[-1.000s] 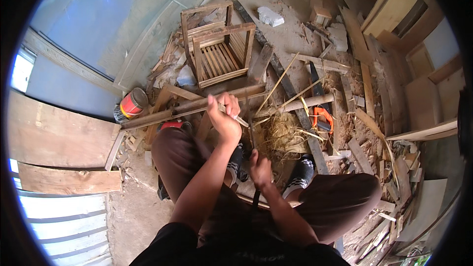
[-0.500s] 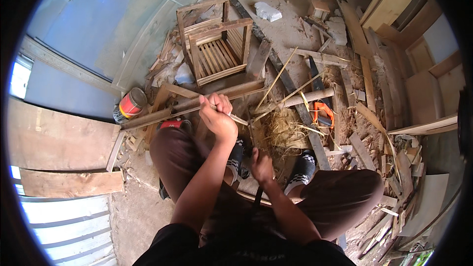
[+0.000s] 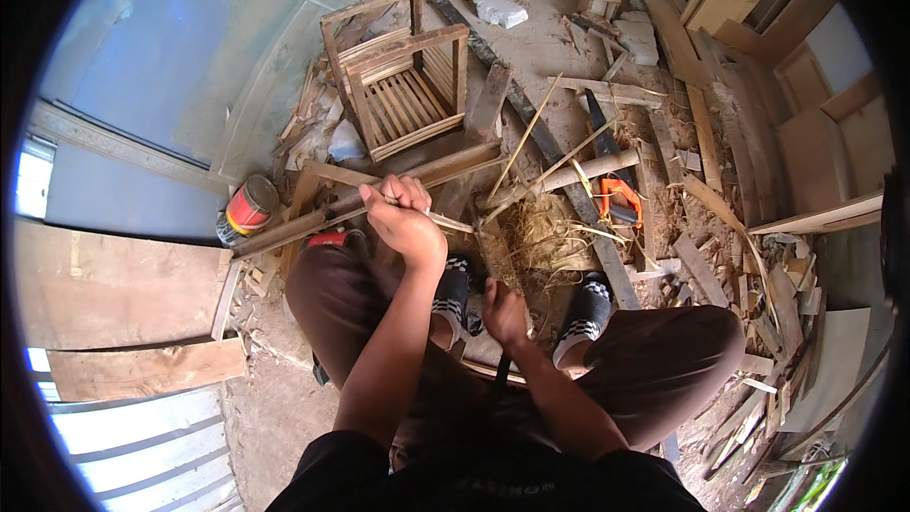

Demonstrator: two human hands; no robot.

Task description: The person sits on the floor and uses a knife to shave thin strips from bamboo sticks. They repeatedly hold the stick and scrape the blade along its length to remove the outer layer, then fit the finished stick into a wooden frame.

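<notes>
My left hand [image 3: 403,220] is closed in a fist around a slim, pale wooden strip [image 3: 453,224]. The strip's end sticks out on the right side of the fist. Lower and to the right, my right hand [image 3: 505,313] wraps round a tool with a dark handle [image 3: 502,368], which shows below the fist. The tool's working end is hard to make out. Between and beyond my feet lies a heap of pale shavings [image 3: 545,237], close to the strip's end.
A slatted wooden frame [image 3: 408,85] stands ahead. An orange-handled saw [image 3: 621,204] lies at right among planks and offcuts. A long wooden beam [image 3: 436,171] crosses in front of me. At left are a red and yellow can [image 3: 252,205] and boards [image 3: 114,284].
The view has shifted slightly. My left fist and the strip are a little farther left and nearer the beam. My right hand keeps its grip in almost the same place.
</notes>
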